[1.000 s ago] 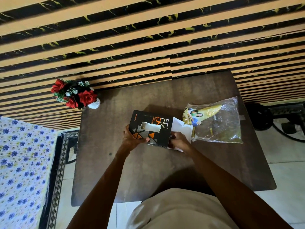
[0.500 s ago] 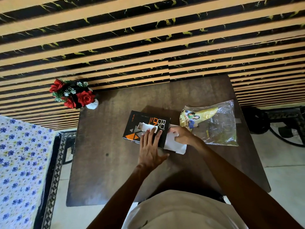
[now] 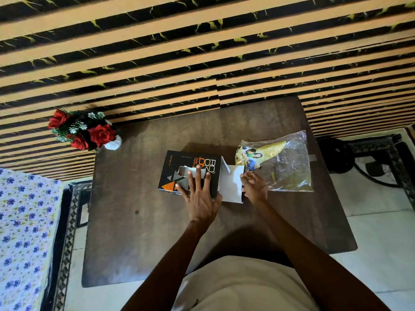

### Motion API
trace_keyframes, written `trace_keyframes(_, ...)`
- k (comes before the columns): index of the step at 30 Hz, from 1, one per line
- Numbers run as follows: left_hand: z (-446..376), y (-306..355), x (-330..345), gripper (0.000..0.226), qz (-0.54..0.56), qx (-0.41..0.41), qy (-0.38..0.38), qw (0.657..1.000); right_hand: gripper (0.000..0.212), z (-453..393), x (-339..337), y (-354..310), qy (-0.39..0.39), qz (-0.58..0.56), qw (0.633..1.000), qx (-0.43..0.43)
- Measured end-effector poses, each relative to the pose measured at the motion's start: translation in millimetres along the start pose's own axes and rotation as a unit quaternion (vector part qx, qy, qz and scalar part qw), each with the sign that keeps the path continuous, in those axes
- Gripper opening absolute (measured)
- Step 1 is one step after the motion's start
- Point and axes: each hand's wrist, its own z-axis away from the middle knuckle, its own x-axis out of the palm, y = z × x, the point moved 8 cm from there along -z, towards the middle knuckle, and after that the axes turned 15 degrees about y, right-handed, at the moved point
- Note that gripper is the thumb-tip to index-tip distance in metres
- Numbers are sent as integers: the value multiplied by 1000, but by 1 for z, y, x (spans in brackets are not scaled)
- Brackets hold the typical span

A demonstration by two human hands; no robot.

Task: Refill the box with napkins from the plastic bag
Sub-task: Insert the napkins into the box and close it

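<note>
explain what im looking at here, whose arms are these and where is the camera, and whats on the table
There is no machine here. The arms belong to a person, and the camera sits on that person's head, looking forward and down, so the arms reach in from the bottom edge.

On the dark wooden table lies a black napkin box, with a white napkin poking out of the slot in its top. The left hand lies flat on the box, fingers spread, pressing it down. The right hand has the edge of the white end flap, which stands open at the box's right end; its grip there looks like a light pinch.

To the right lies a clear plastic bag with a yellow printed label; it looks nearly empty. At the table's far left corner stands a small white vase of red roses.
</note>
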Motion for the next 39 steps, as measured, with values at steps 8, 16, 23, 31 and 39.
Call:
trace_keyframes(8, 3, -2, -3, 66, 15, -11, 1, 1000, 21, 18, -1, -23, -50, -121, 987, 89)
trace_keyframes(16, 2, -3, -3, 68, 6, -17, -23, 1000, 52, 11, 1, -16, 16, 24, 990, 140)
trace_keyframes(23, 0, -2, -5, 72, 25, -15, -50, 998, 17, 29, 6, -35, -88, -20, 992, 90)
trace_keyframes(31, 2, -5, -7, 84, 17, 13, -94, 995, 41, 53, 44, -61, -97, 90, 989, -70)
trace_keyframes(39, 2, -9, -9, 85, 36, 27, -102, 994, 47, 53, 23, -65, -23, 107, 991, -74)
